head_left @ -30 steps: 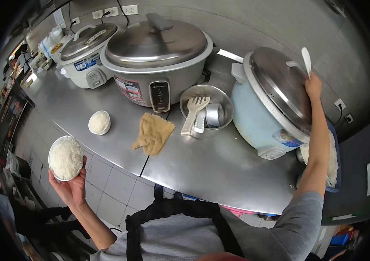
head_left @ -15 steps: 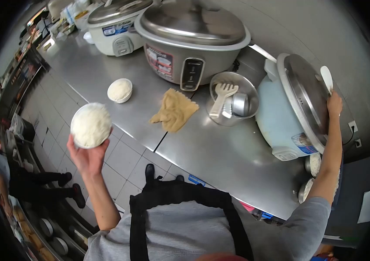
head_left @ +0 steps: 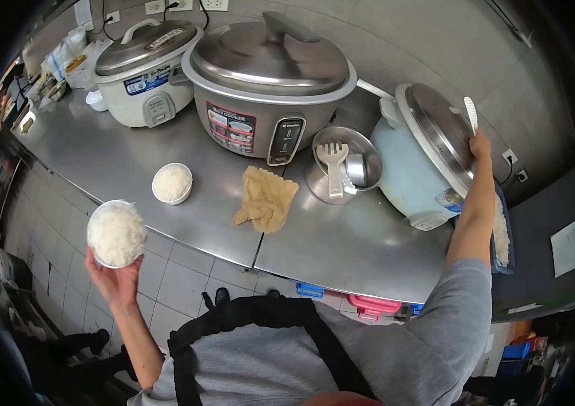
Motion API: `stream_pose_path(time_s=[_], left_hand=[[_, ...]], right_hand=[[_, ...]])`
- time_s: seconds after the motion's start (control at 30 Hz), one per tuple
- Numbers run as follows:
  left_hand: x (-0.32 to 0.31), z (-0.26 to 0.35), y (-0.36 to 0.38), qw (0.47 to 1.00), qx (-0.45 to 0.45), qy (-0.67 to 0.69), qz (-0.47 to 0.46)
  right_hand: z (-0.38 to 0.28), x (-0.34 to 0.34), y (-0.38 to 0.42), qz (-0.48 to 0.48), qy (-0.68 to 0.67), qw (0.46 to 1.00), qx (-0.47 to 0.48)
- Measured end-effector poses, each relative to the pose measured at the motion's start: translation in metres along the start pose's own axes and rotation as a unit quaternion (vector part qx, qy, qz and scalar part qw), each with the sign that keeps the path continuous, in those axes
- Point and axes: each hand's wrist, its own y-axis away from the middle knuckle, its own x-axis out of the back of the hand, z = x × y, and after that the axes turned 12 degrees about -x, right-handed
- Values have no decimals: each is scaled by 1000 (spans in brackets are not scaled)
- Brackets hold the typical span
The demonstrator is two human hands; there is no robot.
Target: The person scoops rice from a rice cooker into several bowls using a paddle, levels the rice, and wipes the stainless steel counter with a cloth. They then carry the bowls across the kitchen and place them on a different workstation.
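My left hand (head_left: 117, 279) is wrapped round the underside of a white bowl (head_left: 92, 245) heaped with cooked rice, held out past the counter's front edge. On the counter nearby stands a second, smaller-looking bowl of rice (head_left: 172, 183). At the far right, my right hand (head_left: 480, 145) is closed around a white rice paddle (head_left: 470, 112), its blade pointing up. That hand is at the edge of the metal lid (head_left: 436, 125) on a light blue rice cooker (head_left: 402, 152); the fingers are partly hidden.
A big grey rice cooker (head_left: 233, 101) and a white one (head_left: 155, 101) line the wall. A tan cloth (head_left: 267, 203) lies before them, beside a metal bowl (head_left: 319, 183) holding a fork-shaped utensil (head_left: 333, 166) and a metal cup. A blue bin of rice (head_left: 499, 233) is behind my right arm.
The view has shifted, showing more of the wall and the bin of rice at right. Both hands keep their hold, the left on the bowl and the right on the paddle.
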Motion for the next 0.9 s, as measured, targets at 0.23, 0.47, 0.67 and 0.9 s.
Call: stream_pose_path(time_s=[0.23, 0.47, 0.67, 0.9], left_hand=[[9, 23, -4, 996, -74, 21, -44], [-8, 28, 11, 989, -141, 13, -54], [6, 20, 16, 986, -108, 24, -121], [-25, -50, 14, 997, -20, 37, -59]], right_hand=[[-1, -1, -11, 21, -5, 1000, -8], [-15, -2, -3, 106, 17, 994, -21], [-3, -4, -7, 103, 57, 992, 48], [-39, 61, 5, 57, 49, 989, 125]])
